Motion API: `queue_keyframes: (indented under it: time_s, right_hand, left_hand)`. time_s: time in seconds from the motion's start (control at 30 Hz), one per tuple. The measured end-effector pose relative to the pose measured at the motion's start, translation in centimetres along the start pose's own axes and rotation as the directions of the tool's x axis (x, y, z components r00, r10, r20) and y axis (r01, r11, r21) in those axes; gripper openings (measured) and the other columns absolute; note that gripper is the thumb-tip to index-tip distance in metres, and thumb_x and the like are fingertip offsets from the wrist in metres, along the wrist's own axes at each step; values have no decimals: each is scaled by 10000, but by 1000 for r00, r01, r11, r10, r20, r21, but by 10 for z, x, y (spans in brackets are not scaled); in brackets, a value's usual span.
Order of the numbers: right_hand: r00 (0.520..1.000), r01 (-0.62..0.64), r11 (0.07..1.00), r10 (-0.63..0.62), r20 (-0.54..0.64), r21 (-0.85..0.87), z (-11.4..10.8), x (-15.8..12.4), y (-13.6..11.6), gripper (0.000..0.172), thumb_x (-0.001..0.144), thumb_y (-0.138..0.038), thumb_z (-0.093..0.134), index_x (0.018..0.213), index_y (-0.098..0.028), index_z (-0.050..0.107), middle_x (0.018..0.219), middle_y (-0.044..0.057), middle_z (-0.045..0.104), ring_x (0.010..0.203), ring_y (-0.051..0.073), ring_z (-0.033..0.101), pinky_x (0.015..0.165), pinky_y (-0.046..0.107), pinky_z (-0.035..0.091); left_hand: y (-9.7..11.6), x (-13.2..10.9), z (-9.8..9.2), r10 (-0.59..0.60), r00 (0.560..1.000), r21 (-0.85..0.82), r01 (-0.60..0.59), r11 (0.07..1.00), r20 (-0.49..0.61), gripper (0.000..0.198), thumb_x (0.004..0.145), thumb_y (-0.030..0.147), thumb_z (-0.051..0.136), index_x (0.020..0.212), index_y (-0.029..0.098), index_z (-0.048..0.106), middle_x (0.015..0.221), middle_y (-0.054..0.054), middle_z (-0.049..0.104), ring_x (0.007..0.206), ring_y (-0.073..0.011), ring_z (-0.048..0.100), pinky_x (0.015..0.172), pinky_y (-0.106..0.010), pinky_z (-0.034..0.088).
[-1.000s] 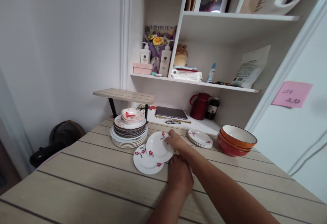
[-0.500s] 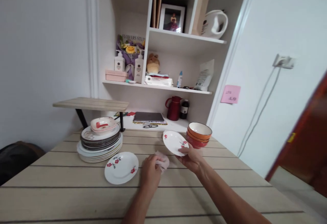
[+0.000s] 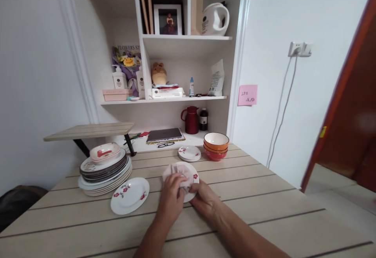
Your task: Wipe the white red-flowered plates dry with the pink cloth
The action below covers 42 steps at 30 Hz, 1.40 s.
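My right hand (image 3: 204, 199) grips the right edge of a small white plate (image 3: 192, 171) with red flowers, tilted above the table. A pale pink cloth (image 3: 179, 173) lies over the plate's left part, held by my left hand (image 3: 172, 193), whose fingers press it on the plate's face. Left of my hands, another white flowered plate (image 3: 130, 196) rests on the table. Beyond them sits a short stack of small flowered plates (image 3: 189, 153), beside the stacked orange and red bowls (image 3: 216, 146).
On the wooden table (image 3: 141, 236), a tall plate stack (image 3: 105, 171) topped by a square dish (image 3: 105, 153) stands at left, near a small raised shelf (image 3: 91, 130). Behind are a laptop (image 3: 164, 134), glasses (image 3: 166, 145), a red jug (image 3: 191, 120) and a dark bottle (image 3: 203, 119).
My right hand has brought the plate left and nearer, and my left hand has laid the cloth on it. The small plate stack now shows beside the bowls. The camera view has shifted.
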State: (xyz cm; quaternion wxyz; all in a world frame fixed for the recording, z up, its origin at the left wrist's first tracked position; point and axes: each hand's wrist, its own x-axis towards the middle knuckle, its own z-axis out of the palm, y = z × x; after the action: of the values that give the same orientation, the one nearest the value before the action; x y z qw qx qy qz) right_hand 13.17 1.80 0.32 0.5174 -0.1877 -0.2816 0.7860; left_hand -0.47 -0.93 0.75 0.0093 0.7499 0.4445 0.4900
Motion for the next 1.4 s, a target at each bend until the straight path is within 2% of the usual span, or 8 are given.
queue_keyframes:
  time_s: [0.1, 0.27, 0.4, 0.57, 0.73, 0.93, 1.17, 1.4]
  right_hand:
    - [997, -67, 997, 66, 48, 30, 1, -3, -2, 401, 525, 26, 526, 871, -88, 692, 785, 52, 723, 695, 157, 638, 704, 265, 493]
    - [998, -65, 996, 64, 22, 69, 4, -9, -2, 161, 713, -181, 719, 848, -96, 696, 718, 49, 716, 639, 145, 617, 693, 276, 483]
    - [995, -78, 992, 71, 67, 101, 8, -10, 0, 328, 789, -381, 717, 957, -100, 691, 817, 74, 741, 701, 156, 645, 756, 291, 488]
    - [985, -97, 988, 78, 153, 119, 11, -8, 0, 509, 861, -530, 581, 1134, -105, 646, 998, 108, 738, 875, 185, 669, 856, 305, 480]
    - [994, -93, 989, 85, 75, 113, 11, -9, -1, 512, 900, -538, 510, 1170, -123, 637, 1002, 92, 742, 915, 181, 675, 894, 298, 471]
    - [978, -158, 984, 144, 149, 86, 13, -12, -6, 696, 839, -683, 471, 1212, -114, 618, 1142, 148, 696, 1095, 233, 629, 1013, 355, 402]
    - [947, -240, 962, 203, 248, 129, 11, -13, -13, 830, 843, -760, 303, 1245, -91, 583, 1228, 176, 645, 1173, 247, 590, 1053, 376, 363]
    - [968, -246, 960, 236, 86, 134, 12, -11, -15, 788, 839, -762, 308, 1115, -101, 638, 1043, 156, 718, 1057, 254, 647, 1003, 414, 410]
  left_hand:
    - [5, -2, 1, 11, 994, 13, -12, 1000, 111, 310, 841, 191, 506, 1130, 221, 617, 1191, -96, 635, 1141, -240, 564, 979, -456, 458]
    - [3, -5, 0, 31, 999, 64, -33, 997, 35, 349, 908, 291, 467, 1232, 200, 559, 1220, -115, 634, 1154, -236, 569, 985, -446, 457]
    - [2, -4, 3, 64, 998, 177, -62, 982, -5, 256, 912, 288, 452, 1082, 196, 620, 1125, -114, 659, 1080, -242, 602, 917, -441, 493]
    - [12, -5, 5, 133, 987, 398, -85, 913, -93, 165, 882, 231, 495, 940, 202, 646, 1384, -144, 487, 1274, -304, 468, 977, -517, 442]
    - [15, -6, 7, 189, 981, 393, -194, 899, 51, 345, 863, 82, 435, 1148, 213, 577, 1449, -102, 466, 1359, -250, 398, 1061, -500, 391]
    - [11, -7, 9, 149, 986, 360, -168, 918, 80, 628, 902, 150, 406, 1499, 208, 219, 1498, -116, 411, 1397, -228, 347, 1091, -455, 360]
    - [10, -7, 11, 174, 957, 442, -263, 858, 233, 574, 919, 178, 402, 1480, 223, 290, 1528, -88, 360, 1417, -218, 308, 1127, -461, 291]
    - [10, -2, 8, 242, 911, 342, -357, 869, 334, 564, 846, 64, 435, 1385, 229, 448, 1458, -64, 473, 1384, -198, 374, 1138, -465, 298]
